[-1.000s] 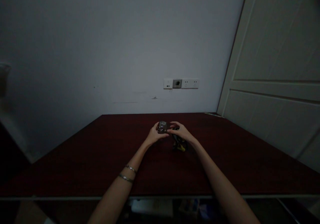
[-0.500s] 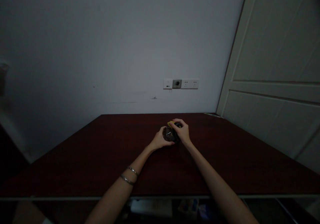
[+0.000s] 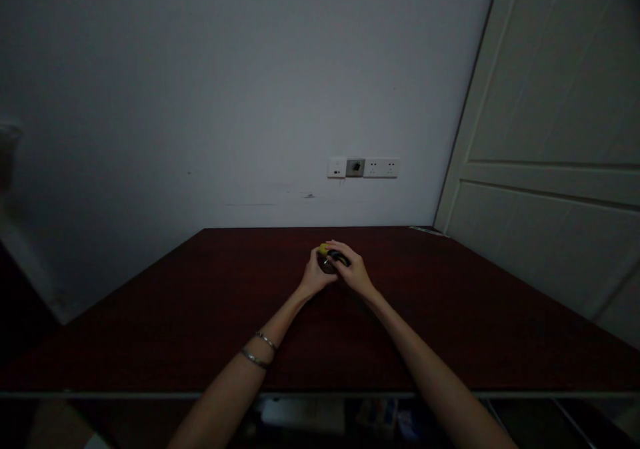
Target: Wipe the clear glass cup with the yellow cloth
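Near the middle of the dark red table [image 3: 240, 302], my two hands meet around small objects. My left hand [image 3: 313, 277] curls round a dark, shiny, rounded thing [image 3: 327, 266] that looks like glass; its exact kind cannot be made out. Fingers of my right hand [image 3: 356, 270] are closed over a yellow-and-black object [image 3: 323, 249], held against the top of the shiny thing. Its yellow end shows past my fingertips and a black curved part lies under them. My fingers hide most of both objects.
Behind the table is a pale wall with sockets and switches [image 3: 363, 167]. A white panelled door [image 3: 540, 189] stands along the right side. Below the table's front edge, a pale box [image 3: 303, 414] and other dim items are visible.
My right hand has shifted left with the yellow-and-black object, further over the shiny thing. My left hand and the shiny thing have moved slightly left and away from me.
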`<state>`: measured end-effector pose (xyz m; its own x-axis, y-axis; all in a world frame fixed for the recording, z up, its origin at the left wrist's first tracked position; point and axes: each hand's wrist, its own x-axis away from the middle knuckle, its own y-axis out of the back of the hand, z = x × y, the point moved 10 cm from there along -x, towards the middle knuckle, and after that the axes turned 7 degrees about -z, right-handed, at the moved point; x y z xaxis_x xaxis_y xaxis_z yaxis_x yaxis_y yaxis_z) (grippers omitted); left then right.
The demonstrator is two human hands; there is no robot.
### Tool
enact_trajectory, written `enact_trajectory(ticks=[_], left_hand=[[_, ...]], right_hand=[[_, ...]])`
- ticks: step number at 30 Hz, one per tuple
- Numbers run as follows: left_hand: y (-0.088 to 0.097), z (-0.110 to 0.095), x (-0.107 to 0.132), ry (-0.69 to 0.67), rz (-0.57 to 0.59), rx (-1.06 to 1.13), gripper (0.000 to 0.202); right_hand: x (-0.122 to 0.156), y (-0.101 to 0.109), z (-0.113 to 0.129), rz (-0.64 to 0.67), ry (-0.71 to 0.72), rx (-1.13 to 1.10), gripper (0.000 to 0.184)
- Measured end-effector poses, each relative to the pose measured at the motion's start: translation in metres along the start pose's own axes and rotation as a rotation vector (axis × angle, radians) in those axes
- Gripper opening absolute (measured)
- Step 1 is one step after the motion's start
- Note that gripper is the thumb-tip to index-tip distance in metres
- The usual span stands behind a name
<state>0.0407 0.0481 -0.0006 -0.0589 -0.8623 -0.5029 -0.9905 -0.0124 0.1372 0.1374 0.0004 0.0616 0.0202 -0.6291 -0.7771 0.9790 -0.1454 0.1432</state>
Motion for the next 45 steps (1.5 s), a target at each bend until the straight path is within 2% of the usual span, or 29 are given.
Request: enact_trajectory(ticks=[4,6,8,13,15,17,23,26,29,34,36,38,43,45], left_hand=[[-0.003,-0.012,0.003,-0.097,0.022,-0.108,0.083],[-0.005,-0.013,0.003,-0.103,0.040,-0.119,0.083],[-0.006,-0.010,0.003,-0.093,0.047,-0.091,0.081],[-0.009,-0.006,0.000,-0.108,0.072,0.065,0.071],[-0.011,-0.005,0.000,-0.113,0.081,0.110,0.071],[-0.012,-0.003,0.000,-0.098,0.083,0.113,0.071],[-0.016,-0.007,0.003,-0.058,0.134,0.059,0.076],[-0.016,-0.010,0.004,-0.062,0.139,0.010,0.075],[-0.016,-0.007,0.004,-0.045,0.152,-0.032,0.071],[-0.014,-0.004,0.003,-0.055,0.126,-0.067,0.070],[-0.012,-0.007,0.004,-0.065,0.115,-0.070,0.070],[-0.013,-0.009,0.005,-0.072,0.131,-0.085,0.069],[-0.018,-0.011,0.010,-0.062,0.158,-0.093,0.078],[-0.019,-0.006,0.009,-0.031,0.146,-0.069,0.079]], right_hand=[[-0.003,0.018,-0.044,-0.166,-0.259,-0.102,0.032],[-0.001,0.022,-0.055,-0.205,-0.322,-0.110,0.033],[-0.001,0.021,-0.048,-0.194,-0.294,-0.098,0.032],[0.005,0.007,0.000,-0.115,-0.045,0.029,0.019],[0.007,0.005,0.009,-0.092,0.008,0.064,0.016],[0.006,0.007,0.007,-0.107,-0.012,0.063,0.017],[0.005,0.025,-0.039,-0.289,-0.316,-0.055,0.036],[0.005,0.029,-0.048,-0.338,-0.371,-0.071,0.035],[0.003,0.024,-0.035,-0.251,-0.282,-0.022,0.030],[0.006,0.011,0.004,-0.091,-0.026,0.092,0.016],[0.006,0.007,0.008,-0.051,0.006,0.111,0.016],[0.004,0.010,-0.001,-0.069,-0.047,0.107,0.019],[-0.001,0.027,-0.048,-0.215,-0.324,-0.024,0.027],[0.000,0.028,-0.054,-0.227,-0.362,-0.062,0.028]])
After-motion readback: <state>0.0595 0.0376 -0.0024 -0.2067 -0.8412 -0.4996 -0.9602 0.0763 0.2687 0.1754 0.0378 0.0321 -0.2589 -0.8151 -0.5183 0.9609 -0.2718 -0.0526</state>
